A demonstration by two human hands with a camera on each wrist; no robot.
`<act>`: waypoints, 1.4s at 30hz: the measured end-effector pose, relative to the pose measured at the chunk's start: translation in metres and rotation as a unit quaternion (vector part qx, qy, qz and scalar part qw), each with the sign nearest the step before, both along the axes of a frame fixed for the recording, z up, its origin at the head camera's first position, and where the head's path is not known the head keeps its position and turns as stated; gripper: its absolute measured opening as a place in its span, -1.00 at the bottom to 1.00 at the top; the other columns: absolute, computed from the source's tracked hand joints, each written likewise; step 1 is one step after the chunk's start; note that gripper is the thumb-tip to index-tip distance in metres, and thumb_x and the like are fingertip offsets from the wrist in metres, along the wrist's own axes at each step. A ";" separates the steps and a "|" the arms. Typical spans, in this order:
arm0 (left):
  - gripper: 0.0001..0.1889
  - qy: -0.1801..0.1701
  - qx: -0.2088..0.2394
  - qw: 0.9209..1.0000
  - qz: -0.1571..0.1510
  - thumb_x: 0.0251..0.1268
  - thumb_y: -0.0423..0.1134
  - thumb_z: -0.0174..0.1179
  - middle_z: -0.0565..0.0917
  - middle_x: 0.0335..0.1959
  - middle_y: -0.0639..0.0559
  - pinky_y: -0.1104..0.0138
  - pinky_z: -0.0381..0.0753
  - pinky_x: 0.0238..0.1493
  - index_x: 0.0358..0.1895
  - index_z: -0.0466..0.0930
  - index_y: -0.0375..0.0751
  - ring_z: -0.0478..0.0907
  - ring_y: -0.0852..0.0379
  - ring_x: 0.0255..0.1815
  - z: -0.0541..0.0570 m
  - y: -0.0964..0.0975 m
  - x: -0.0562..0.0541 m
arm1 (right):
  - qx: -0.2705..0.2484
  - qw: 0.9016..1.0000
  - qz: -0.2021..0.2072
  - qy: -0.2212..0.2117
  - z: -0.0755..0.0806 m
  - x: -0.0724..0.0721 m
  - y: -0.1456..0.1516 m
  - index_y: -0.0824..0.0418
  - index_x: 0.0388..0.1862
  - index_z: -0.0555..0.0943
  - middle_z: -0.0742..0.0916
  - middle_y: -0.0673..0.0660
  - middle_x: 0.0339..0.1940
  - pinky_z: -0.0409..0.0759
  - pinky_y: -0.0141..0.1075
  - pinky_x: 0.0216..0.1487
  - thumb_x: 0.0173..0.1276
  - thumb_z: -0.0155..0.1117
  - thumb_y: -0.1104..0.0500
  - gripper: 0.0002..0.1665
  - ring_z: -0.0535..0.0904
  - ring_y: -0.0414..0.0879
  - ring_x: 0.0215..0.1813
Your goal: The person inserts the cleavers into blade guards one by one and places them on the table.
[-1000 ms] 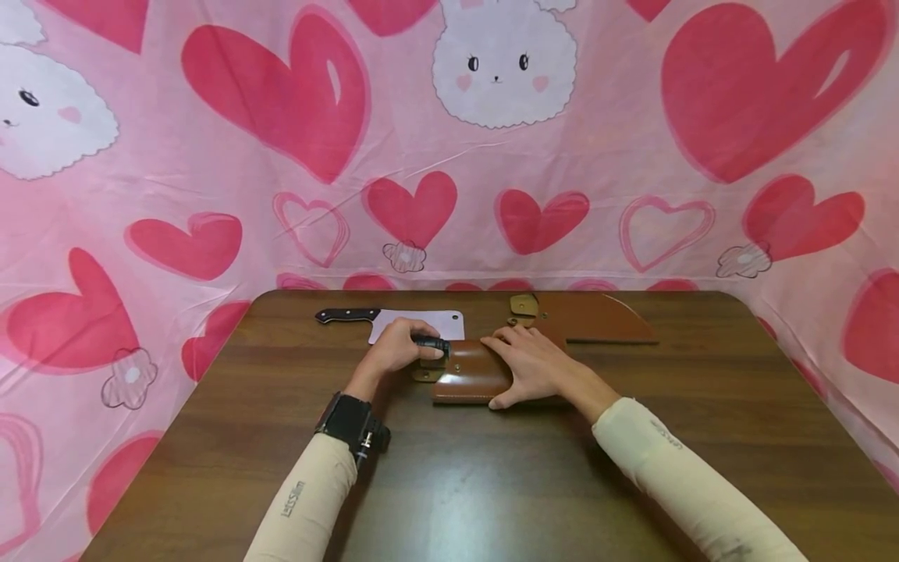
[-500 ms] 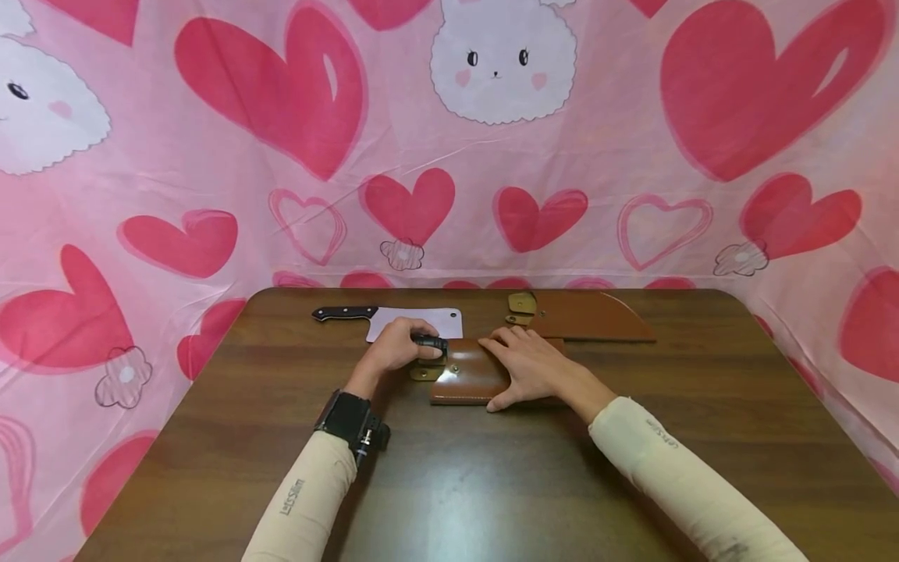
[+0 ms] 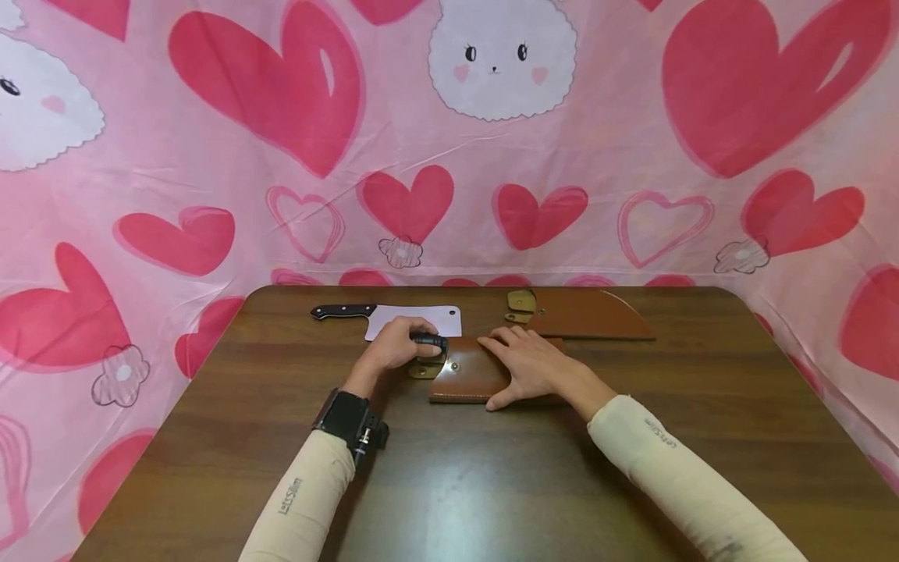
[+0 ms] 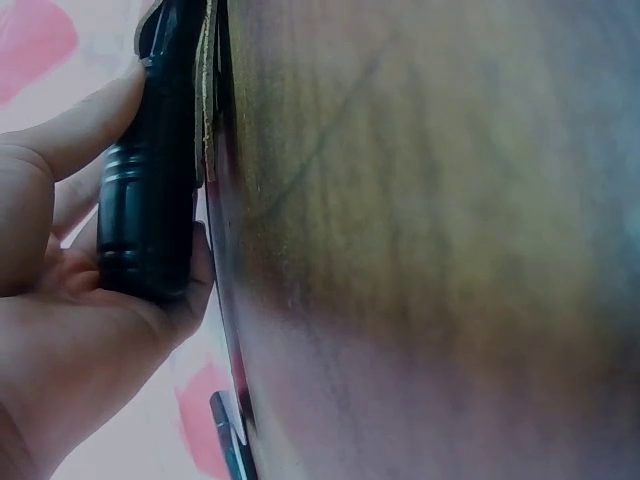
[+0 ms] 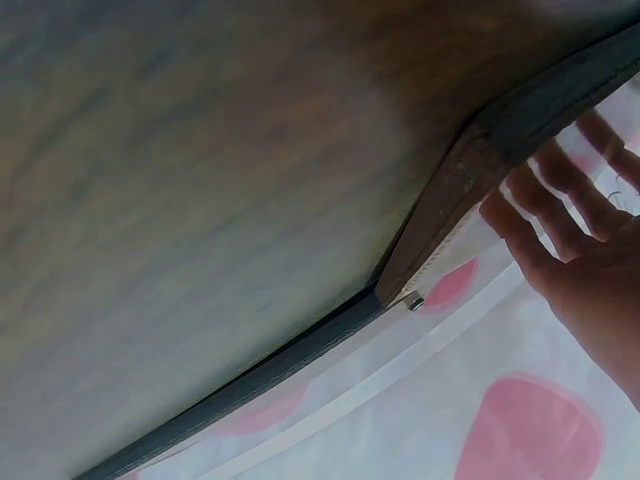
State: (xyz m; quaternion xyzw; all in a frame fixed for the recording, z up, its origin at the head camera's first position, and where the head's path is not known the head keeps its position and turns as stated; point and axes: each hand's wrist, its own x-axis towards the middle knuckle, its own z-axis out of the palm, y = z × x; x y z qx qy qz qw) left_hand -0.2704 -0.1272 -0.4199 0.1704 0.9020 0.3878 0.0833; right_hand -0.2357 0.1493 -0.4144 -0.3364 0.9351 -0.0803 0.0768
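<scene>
My left hand [image 3: 402, 342] grips a black ribbed handle [image 4: 148, 215], with the thumb along its near side. The handle's far end meets the open end of a brown leather knife sheath [image 3: 469, 373], and whatever blade it has is hidden. A snap strap [image 3: 424, 372] sticks out of the sheath beside the handle. On top of the sheath rests my right hand [image 3: 531, 364], fingers spread towards the far edge and thumb at the near edge. In the right wrist view the fingers [image 5: 530, 235] lie fairly straight across the sheath.
Behind the left hand lies a cleaver [image 3: 428, 318] with a black riveted handle, pointing left. A second brown sheath [image 3: 590, 316] with a strap lies at the table's back edge on the right. A pink heart-print cloth [image 3: 485, 156] hangs behind the wooden table [image 3: 449, 476].
</scene>
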 end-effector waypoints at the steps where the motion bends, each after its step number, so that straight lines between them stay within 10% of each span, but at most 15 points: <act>1: -0.74 -0.001 0.000 1.000 0.001 0.21 -0.27 0.47 0.74 -0.18 -0.01 0.11 0.51 0.05 -0.05 0.73 -0.20 0.57 0.02 -0.12 0.000 0.000 0.000 | 0.000 1.000 0.000 0.001 0.001 0.000 0.000 0.10 0.61 0.22 0.40 0.18 0.44 0.25 0.19 0.40 0.00 0.45 -0.53 0.34 0.29 0.18 0.43; 12: -0.67 0.014 0.005 1.000 0.003 0.24 -0.24 0.44 0.75 -0.06 -0.09 0.05 0.50 0.18 0.04 0.72 -0.27 0.62 -0.06 0.04 0.004 -0.001 0.000 | -0.029 0.998 -0.009 -0.053 0.005 0.002 0.007 0.10 0.63 0.19 0.32 0.21 0.55 0.15 0.26 0.44 0.09 0.42 -0.50 0.28 0.18 0.23 0.54; 23: -0.58 0.041 0.074 0.996 -0.011 0.30 -0.24 0.38 0.67 0.11 -0.27 -0.08 0.40 0.31 0.16 0.64 -0.40 0.52 -0.23 0.23 0.015 -0.033 -0.009 | -0.136 0.990 -0.035 -0.016 0.023 -0.010 0.041 0.18 0.53 0.36 0.45 0.24 0.47 0.19 0.27 0.41 0.16 0.46 -0.38 0.11 0.28 0.23 0.46; 42: -0.36 0.046 0.063 0.994 0.082 0.24 0.02 0.43 0.59 0.26 -0.17 -0.10 0.37 0.34 0.31 0.55 -0.24 0.43 -0.16 0.33 0.014 -0.087 -0.025 | -0.210 0.971 -0.109 0.046 0.018 -0.043 0.116 0.28 0.40 0.47 0.54 0.28 0.38 0.23 0.21 0.41 0.14 0.58 -0.21 -0.02 0.34 0.24 0.43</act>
